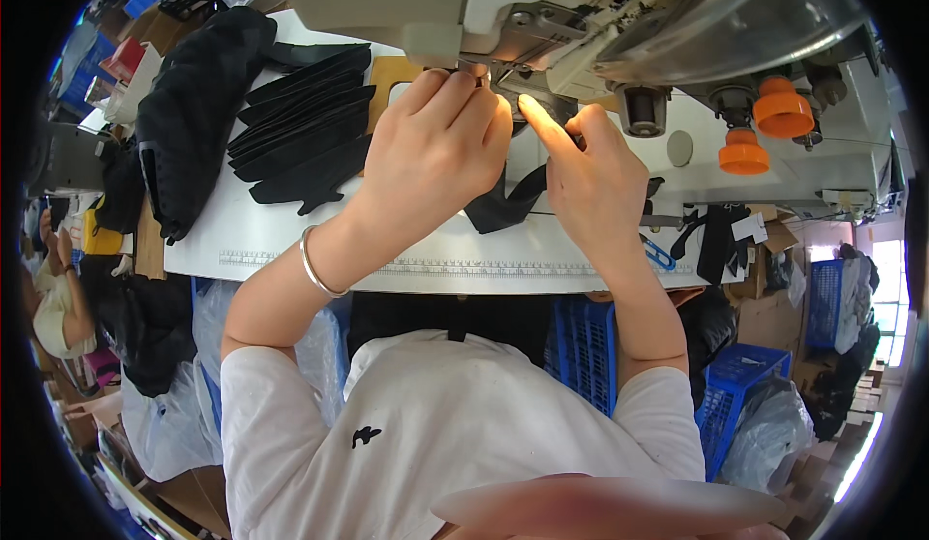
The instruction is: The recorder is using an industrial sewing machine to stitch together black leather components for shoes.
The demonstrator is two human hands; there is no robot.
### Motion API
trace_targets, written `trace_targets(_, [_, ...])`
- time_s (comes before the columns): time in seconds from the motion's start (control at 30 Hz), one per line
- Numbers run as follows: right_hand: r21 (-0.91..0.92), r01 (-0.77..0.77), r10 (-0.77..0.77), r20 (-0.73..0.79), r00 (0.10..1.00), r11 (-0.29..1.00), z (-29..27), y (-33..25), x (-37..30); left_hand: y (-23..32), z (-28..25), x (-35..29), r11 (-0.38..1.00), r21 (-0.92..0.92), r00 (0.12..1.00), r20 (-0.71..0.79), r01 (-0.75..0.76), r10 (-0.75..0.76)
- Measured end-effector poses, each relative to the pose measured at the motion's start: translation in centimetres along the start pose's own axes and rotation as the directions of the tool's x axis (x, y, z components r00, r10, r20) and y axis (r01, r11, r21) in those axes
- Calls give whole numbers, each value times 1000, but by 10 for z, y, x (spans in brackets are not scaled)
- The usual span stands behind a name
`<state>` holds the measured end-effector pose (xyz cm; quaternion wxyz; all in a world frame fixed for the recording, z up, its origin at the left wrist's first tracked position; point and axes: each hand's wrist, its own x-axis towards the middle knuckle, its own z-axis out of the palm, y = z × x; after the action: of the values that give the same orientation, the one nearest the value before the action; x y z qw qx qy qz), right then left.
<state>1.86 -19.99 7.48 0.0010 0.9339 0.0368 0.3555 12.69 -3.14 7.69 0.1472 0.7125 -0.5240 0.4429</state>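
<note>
Both my hands are up close to the needle area of a sewing machine (523, 32), under its small light. My left hand (426, 143) is closed, its fingers curled beside the presser foot; the fingertips and whatever they grip are hidden. My right hand (605, 182) stretches its index finger toward the needle while the other fingers curl in. A black fabric strip (505, 209) loops down between my hands and runs in under the right one, whose curled fingers appear to hold it. Left of my left hand lies a fanned stack of black fabric pieces (308, 119).
A bulky black fabric bundle (208, 119) lies on the table's left side. Along the front edge runs a printed ruler (484, 268). Small blue-handled snips (660, 253) rest right of my right wrist. Orange knobs (743, 153) jut from the machine. Blue crates (740, 375) stand below right.
</note>
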Motion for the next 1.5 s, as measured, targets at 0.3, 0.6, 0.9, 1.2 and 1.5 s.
trace_targets(0.3, [-14,12,-12,-5,1000,1000,1,-2,1,27,-3,-8,967,254,996,83,-14,-7])
trace_targets(0.6, [-36,3,-2,33,999,999,0,-12,-4,11,7,-19,989,145,996,-78,-23,35])
trace_targets(0.9, [-5,-38,38,16,999,999,0,-16,-4,6,3,-21,997,77,1000,-20,16,-15])
trace_targets(1.2, [-80,-75,79,50,996,994,-1,-33,-6,-16,3,-22,995,-75,997,-36,-65,62])
trace_targets(1.5, [-86,-84,87,29,996,993,2,-44,-5,-35,2,-24,966,-233,993,-71,-112,98])
